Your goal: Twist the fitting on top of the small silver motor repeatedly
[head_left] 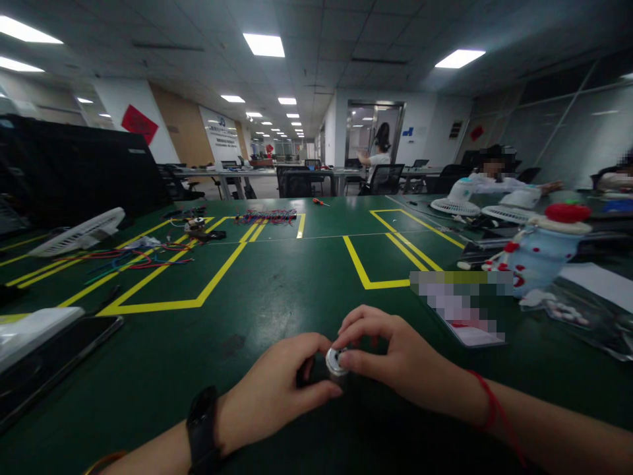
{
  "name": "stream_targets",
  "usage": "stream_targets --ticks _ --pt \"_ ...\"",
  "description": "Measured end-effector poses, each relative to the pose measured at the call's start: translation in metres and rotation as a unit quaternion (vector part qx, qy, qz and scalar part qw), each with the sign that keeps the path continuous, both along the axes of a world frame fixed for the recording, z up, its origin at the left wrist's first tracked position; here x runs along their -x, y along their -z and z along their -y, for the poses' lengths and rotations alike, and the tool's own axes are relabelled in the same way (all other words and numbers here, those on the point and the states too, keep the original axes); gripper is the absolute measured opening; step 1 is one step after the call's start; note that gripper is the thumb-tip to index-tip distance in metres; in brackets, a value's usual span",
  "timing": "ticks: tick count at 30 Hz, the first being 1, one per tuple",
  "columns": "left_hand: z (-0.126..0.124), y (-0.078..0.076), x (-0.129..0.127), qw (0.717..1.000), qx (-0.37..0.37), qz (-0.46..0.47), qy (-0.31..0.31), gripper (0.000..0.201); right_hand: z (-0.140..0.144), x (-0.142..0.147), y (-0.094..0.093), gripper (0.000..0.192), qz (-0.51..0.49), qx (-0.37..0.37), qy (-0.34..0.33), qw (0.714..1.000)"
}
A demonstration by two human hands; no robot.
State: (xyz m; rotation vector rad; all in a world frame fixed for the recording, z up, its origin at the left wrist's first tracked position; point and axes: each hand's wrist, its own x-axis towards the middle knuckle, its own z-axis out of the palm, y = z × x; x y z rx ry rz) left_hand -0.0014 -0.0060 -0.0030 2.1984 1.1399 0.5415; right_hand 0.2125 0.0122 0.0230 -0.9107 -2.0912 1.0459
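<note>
I see both hands low over the green counter (277, 277). Left hand (274, 389) wraps a small dark cylinder (311, 369), fingers closed around its body. Right hand (390, 356) pinches the cylinder's silver end cap (336, 361) between thumb and fingertips (346, 359). Beyond the fingers: loose coloured wires (133, 258) and a white fan grille (79, 232). Right of the fingers, a clear bag (583, 316); contents unclear.

Both hands (324, 373) around small motor (335, 365)
</note>
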Motion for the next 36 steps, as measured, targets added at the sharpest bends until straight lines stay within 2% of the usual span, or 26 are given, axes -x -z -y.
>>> stream_targets --ticks 5,8,12,15,18,22,27,33,36 --pt "-0.001 0.0 0.0 1.0 0.007 0.009 0.005 0.017 0.0 -0.004 -0.001 0.017 0.007 -0.023 -0.002 1.0" --pt "0.0 -0.001 0.0 1.0 0.009 0.014 0.004 0.018 -0.005 -0.01 -0.001 0.022 -0.007 -0.027 0.03 0.999" --pt "0.001 -0.004 0.001 1.0 0.019 0.02 0.006 0.018 -0.018 -0.02 0.009 0.022 -0.022 0.077 0.106 0.991" --pt "0.001 -0.005 0.0 0.999 0.023 0.021 0.009 0.019 -0.024 -0.024 0.018 0.02 -0.019 0.118 0.123 0.985" --pt "0.002 -0.005 0.0 1.0 0.02 0.015 0.007 0.019 -0.025 -0.026 0.022 0.018 0.012 0.078 0.09 0.993" --pt "0.001 -0.004 0.0 1.0 0.014 0.01 0.006 0.018 -0.015 -0.022 0.018 0.011 0.062 -0.027 0.024 0.997" --pt "0.001 -0.002 -0.001 1.0 0.002 0.003 0.004 0.017 0.005 -0.006 0.012 0.016 -0.007 -0.127 0.055 0.99" --pt "0.002 0.0 -0.001 1.0 0.0 0.002 -0.002 0.022 0.003 -0.002 0.003 0.006 -0.06 -0.121 0.072 0.988" --pt "0.002 -0.001 0.0 1.0 0.007 0.004 0.003 0.019 -0.005 -0.015 0.003 0.007 -0.02 -0.077 0.047 0.996"
